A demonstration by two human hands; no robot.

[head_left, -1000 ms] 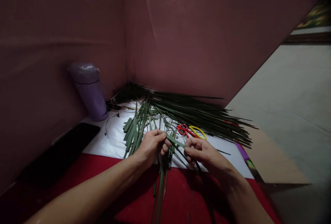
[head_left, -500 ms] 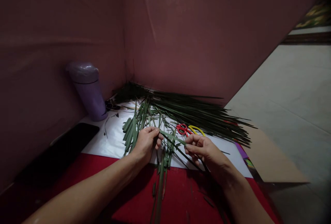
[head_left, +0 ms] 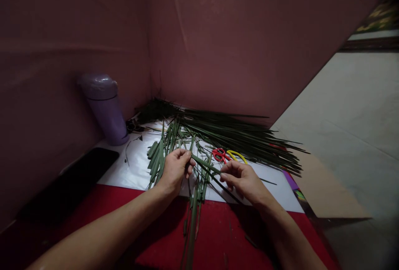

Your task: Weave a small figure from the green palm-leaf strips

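Between my two hands stretches a narrow green leaf strip [head_left: 205, 164]. My left hand [head_left: 178, 168] pinches its left end between thumb and forefinger. At the other end my right hand [head_left: 238, 177] pinches the strip with its fingertips. A second, darker strip [head_left: 226, 187] slants down to the right from the left fingers, passing below the right hand. Cut green leaf pieces [head_left: 157, 158] lie beside and behind the left hand. Red-handled scissors [head_left: 220, 155] and a yellow handle [head_left: 237, 156] lie just behind the right hand.
A long bundle of dark green leaves [head_left: 246, 133] lies along the wall. A purple tumbler [head_left: 109, 114] stands at the left, with a black flat object [head_left: 84, 174] before it. White sheet [head_left: 280, 193] covers part of the red surface [head_left: 149, 236]. Brown cardboard [head_left: 336, 195] sits at right.
My right hand has shifted slightly left along the strip, closer to the left hand. The strip's face appears turned and darker. My left hand stays almost in place.
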